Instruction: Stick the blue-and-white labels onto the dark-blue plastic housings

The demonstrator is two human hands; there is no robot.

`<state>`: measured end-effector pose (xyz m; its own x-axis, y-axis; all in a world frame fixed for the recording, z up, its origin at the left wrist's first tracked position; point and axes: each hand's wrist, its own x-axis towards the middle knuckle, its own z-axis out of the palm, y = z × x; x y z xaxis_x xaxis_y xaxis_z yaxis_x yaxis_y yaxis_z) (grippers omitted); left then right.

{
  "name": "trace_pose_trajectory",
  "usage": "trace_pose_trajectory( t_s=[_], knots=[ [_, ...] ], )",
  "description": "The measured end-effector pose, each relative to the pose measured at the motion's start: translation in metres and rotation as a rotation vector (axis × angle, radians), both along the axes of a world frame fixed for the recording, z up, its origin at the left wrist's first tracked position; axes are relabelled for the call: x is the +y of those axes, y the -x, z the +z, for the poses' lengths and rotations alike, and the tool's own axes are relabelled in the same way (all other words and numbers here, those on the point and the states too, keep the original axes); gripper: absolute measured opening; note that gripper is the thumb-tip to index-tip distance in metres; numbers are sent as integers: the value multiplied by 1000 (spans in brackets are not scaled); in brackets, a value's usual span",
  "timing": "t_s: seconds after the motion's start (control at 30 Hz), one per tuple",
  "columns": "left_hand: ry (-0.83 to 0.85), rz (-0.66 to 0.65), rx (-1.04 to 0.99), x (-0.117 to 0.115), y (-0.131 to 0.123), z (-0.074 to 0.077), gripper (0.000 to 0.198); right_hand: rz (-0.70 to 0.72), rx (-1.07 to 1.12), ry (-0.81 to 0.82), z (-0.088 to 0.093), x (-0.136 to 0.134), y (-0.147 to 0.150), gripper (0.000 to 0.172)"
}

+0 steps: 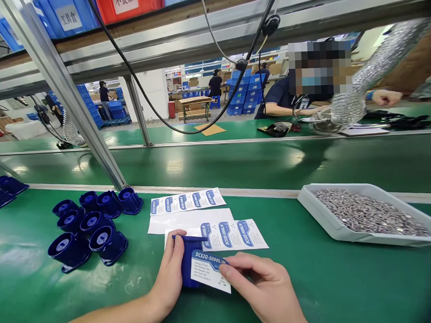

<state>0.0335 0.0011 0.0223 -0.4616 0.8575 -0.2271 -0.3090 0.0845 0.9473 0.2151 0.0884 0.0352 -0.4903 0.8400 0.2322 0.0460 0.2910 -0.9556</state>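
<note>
My left hand [170, 271] grips a dark blue plastic housing [188, 266] lying on the green mat near the front edge. My right hand [265, 287] pinches the right end of a white and blue label [209, 271] that lies across the housing's side. Just behind the housing lie label sheets [235, 234], one partly peeled, with another sheet [186, 201] farther back. A cluster of several identical blue housings [92, 222] stands to the left.
A white tray [330, 221] filled with small metal parts sits at the right. A metal frame post [68, 96] rises at the left. Beyond runs a green conveyor [237, 165]; a person in dark clothes works across it, beside a foil hose [368, 76]. Cables hang overhead.
</note>
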Motion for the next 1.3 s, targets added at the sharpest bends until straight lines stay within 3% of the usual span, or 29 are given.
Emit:
trace_pose_trajectory(
  t_s=[0.1, 0.27, 0.43, 0.9, 1.17, 1.3],
  knots=[
    [30, -15, 1, -1, -1, 1, 64, 8, 8, -17, 3, -4, 2, 32],
    [47, -24, -8, -1, -3, 5, 64, -15, -15, 99, 7, -8, 2, 33],
    [65, -22, -5, -1, -3, 5, 66, 93, -90, 24, 0, -2, -1, 32],
    [75, -23, 40, 0, -2, 8, 65, 95, -107, -34, -7, 0, -2, 26],
    [71, -25, 49, 0, -3, 10, 67, 24, -58, 75, -2, -8, 2, 28],
    [82, -34, 43, -1, -2, 11, 67, 76, -26, -1, -7, -5, 2, 22]
  ],
)
